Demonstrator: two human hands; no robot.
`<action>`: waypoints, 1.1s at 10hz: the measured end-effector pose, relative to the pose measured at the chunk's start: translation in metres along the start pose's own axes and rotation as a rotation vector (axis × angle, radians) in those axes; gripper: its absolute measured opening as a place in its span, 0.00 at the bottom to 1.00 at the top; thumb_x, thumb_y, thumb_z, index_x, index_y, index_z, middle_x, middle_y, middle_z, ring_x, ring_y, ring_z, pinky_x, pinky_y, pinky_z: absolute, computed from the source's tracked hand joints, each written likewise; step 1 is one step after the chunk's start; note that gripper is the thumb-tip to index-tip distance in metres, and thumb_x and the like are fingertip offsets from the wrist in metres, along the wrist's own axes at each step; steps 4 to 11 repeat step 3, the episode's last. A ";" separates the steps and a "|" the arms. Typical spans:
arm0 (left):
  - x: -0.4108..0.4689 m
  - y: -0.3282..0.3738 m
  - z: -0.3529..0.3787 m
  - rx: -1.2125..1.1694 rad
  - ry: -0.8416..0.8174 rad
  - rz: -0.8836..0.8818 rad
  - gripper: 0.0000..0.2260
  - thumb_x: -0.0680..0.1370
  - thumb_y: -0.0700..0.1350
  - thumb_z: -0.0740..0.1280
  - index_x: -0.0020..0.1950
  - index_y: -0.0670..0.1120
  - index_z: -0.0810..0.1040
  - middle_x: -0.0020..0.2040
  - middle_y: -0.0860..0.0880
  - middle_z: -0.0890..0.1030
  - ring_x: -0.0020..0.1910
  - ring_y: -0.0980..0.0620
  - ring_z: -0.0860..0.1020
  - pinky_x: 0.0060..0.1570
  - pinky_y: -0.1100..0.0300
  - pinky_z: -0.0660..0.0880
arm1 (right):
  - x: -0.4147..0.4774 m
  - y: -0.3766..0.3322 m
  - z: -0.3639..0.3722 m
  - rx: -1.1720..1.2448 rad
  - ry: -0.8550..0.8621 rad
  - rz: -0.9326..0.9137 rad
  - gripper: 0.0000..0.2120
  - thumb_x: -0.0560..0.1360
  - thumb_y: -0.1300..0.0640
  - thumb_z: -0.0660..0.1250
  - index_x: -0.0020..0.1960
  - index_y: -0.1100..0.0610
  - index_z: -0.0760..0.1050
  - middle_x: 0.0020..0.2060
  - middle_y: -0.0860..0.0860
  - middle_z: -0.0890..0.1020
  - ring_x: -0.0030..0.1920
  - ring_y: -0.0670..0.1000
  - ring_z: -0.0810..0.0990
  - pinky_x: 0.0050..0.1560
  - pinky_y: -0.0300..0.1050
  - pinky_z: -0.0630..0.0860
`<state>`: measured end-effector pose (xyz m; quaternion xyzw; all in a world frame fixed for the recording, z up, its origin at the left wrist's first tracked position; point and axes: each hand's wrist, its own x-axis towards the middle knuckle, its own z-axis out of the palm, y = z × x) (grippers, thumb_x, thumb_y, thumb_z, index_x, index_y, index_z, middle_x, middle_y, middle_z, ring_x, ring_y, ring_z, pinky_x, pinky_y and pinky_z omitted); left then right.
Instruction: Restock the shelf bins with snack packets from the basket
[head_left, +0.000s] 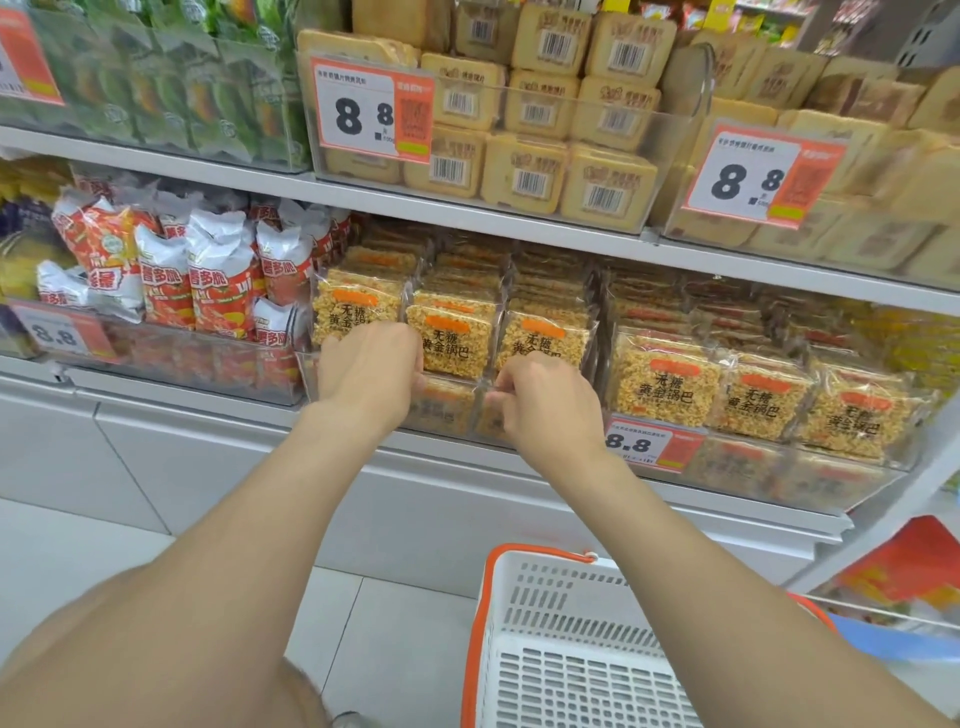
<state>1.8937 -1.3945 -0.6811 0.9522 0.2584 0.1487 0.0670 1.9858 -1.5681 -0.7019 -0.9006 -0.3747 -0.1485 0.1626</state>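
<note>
A clear shelf bin (306, 374) on the middle shelf holds rows of upright golden rice-crust snack packets with orange labels. My left hand (371, 366) and my right hand (545, 402) are both at the bin's front edge, on either side of the front middle packet (449, 345). Both hands have curled fingers and appear to grip that packet's lower corners; the fingertips are partly hidden. The white basket (571, 623) with an orange rim stands on the floor below my right arm. No packets show in the visible part of the basket.
A second bin of the same packets (753, 405) sits to the right with an 8.8 price tag (649, 444). Red and silver snack bags (208, 280) fill the bin to the left. Pale biscuit packs (524, 130) fill the shelf above.
</note>
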 end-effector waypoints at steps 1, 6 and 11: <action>-0.006 0.005 -0.004 0.036 -0.007 0.001 0.06 0.78 0.42 0.76 0.43 0.50 0.83 0.41 0.48 0.83 0.46 0.42 0.82 0.47 0.50 0.74 | -0.001 -0.003 -0.003 -0.026 -0.029 0.011 0.11 0.81 0.48 0.70 0.53 0.55 0.83 0.48 0.52 0.83 0.50 0.58 0.80 0.50 0.54 0.80; -0.016 0.037 -0.005 0.035 0.090 0.095 0.08 0.78 0.37 0.71 0.51 0.50 0.83 0.47 0.48 0.84 0.49 0.42 0.82 0.46 0.51 0.72 | -0.005 0.004 -0.015 0.025 -0.047 -0.063 0.11 0.82 0.54 0.64 0.49 0.55 0.84 0.43 0.51 0.84 0.46 0.56 0.82 0.42 0.52 0.82; -0.016 0.037 -0.005 0.035 0.090 0.095 0.08 0.78 0.37 0.71 0.51 0.50 0.83 0.47 0.48 0.84 0.49 0.42 0.82 0.46 0.51 0.72 | -0.005 0.004 -0.015 0.025 -0.047 -0.063 0.11 0.82 0.54 0.64 0.49 0.55 0.84 0.43 0.51 0.84 0.46 0.56 0.82 0.42 0.52 0.82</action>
